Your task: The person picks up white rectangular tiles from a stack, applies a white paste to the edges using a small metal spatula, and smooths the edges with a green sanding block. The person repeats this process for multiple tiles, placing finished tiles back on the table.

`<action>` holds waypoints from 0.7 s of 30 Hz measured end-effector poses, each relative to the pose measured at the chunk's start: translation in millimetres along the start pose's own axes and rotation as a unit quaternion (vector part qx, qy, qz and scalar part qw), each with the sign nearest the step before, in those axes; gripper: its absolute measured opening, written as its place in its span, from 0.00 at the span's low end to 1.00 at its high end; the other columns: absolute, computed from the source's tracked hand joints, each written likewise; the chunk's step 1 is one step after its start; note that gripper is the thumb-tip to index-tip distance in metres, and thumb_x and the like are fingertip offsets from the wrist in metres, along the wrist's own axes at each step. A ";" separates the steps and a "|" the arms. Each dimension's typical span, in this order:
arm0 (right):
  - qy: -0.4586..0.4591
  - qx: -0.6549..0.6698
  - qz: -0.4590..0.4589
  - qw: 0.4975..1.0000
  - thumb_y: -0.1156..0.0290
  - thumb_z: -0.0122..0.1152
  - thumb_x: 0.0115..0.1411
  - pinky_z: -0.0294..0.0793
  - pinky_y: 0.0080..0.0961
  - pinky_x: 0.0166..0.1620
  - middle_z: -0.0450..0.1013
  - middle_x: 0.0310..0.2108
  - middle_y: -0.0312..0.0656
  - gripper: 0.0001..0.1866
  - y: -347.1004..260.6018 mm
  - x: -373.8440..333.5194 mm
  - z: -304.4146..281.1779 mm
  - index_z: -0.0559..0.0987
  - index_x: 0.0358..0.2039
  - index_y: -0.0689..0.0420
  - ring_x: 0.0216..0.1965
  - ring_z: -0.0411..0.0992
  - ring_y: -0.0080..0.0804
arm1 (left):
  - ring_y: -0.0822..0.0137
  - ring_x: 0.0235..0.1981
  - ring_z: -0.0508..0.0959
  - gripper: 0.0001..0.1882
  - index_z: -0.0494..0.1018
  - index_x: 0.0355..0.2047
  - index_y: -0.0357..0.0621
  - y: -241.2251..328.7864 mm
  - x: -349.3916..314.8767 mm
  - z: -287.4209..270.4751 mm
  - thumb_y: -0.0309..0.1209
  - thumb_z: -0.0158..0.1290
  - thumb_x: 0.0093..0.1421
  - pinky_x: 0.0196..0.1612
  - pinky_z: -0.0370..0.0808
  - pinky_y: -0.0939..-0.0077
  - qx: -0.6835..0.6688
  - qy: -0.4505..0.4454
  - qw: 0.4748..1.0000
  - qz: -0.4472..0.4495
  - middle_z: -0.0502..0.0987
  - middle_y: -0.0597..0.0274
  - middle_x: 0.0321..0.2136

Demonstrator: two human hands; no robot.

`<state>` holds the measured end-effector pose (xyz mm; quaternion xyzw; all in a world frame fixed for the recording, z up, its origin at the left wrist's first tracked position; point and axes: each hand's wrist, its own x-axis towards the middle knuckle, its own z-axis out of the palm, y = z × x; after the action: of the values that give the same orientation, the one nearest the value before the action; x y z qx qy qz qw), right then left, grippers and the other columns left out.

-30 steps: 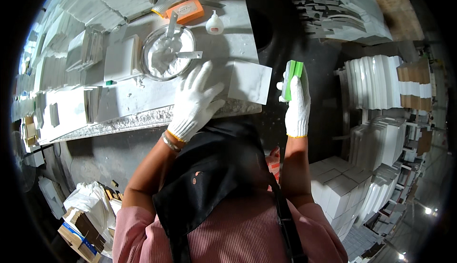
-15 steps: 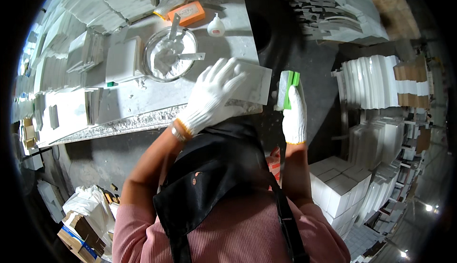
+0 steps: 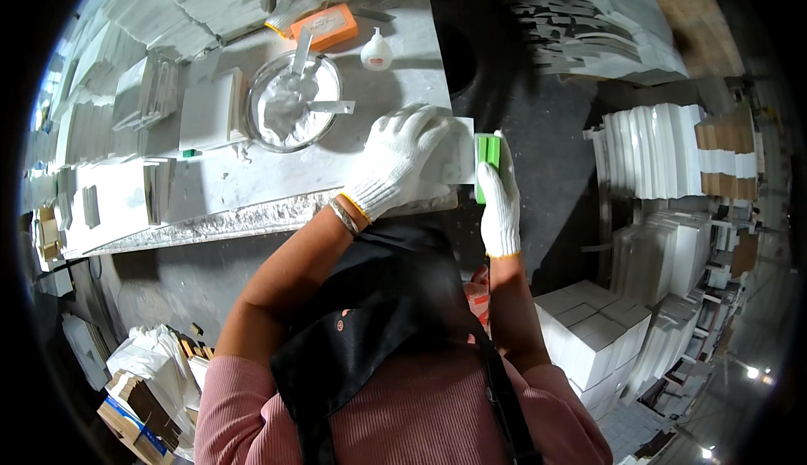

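My left hand (image 3: 402, 155), in a white knit glove, lies over a flat white tile (image 3: 461, 150) at the table's right edge. Its fingers are stretched over the tile, slightly bent, and hold it down from above. My right hand (image 3: 502, 206), gloved alike, is closed round a bright green block (image 3: 487, 161) that looks like a sanding block. The block stands upright against the tile's right edge, which sticks out past the table. Part of the tile is hidden under my left hand.
On the table (image 3: 277, 171) stand a glass bowl (image 3: 255, 131) of white paste with two scrapers, a white squeeze bottle (image 3: 377, 51) and an orange box (image 3: 325, 28). Stacked white tiles (image 3: 210, 112) fill the left side. White cartons (image 3: 593, 326) stand at the lower right.
My right hand has brought the green block left, against the tile's edge. My left hand has shifted right over the tile, and the tile has turned straighter.
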<state>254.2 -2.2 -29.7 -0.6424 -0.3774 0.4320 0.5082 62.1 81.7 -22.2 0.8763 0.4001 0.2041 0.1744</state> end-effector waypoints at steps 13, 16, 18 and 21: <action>0.003 -0.061 -0.035 0.998 0.61 0.58 0.67 0.63 0.25 0.61 0.65 0.62 0.45 0.33 -6.9 17.9 8.0 0.60 0.68 0.59 0.58 0.65 0.30 | 0.51 0.64 0.64 0.44 0.69 0.61 0.49 -5.4 -1.1 7.5 0.48 0.67 0.42 0.64 0.61 0.54 -0.002 0.030 0.999 0.017 0.66 0.54 0.62; 0.002 -0.037 0.002 0.999 0.57 0.58 0.67 0.67 0.25 0.56 0.68 0.58 0.42 0.34 -0.1 25.4 4.8 0.61 0.69 0.57 0.54 0.67 0.26 | 0.51 0.64 0.64 0.41 0.69 0.60 0.50 -3.1 1.2 2.0 0.46 0.66 0.44 0.64 0.61 0.54 -0.019 0.027 0.999 0.015 0.66 0.54 0.62; -0.019 -0.013 0.037 0.999 0.57 0.59 0.66 0.69 0.25 0.54 0.68 0.58 0.42 0.35 -13.3 11.0 2.3 0.61 0.69 0.55 0.53 0.68 0.26 | 0.51 0.65 0.64 0.41 0.69 0.60 0.50 -5.5 -0.7 5.9 0.46 0.66 0.45 0.64 0.61 0.54 -0.008 0.029 0.999 0.013 0.66 0.54 0.62; -0.034 -0.113 -0.016 0.993 0.61 0.59 0.66 0.66 0.29 0.61 0.62 0.65 0.45 0.35 -29.1 -20.7 3.3 0.58 0.70 0.57 0.62 0.64 0.31 | 0.51 0.65 0.63 0.42 0.69 0.60 0.50 -9.0 -1.6 12.0 0.48 0.67 0.43 0.64 0.61 0.53 0.022 0.033 0.999 0.020 0.66 0.54 0.62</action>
<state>242.8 -14.4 2.0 -0.6747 -0.4510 0.3996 0.4262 61.5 84.3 -37.0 0.8805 0.3927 0.2271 0.1375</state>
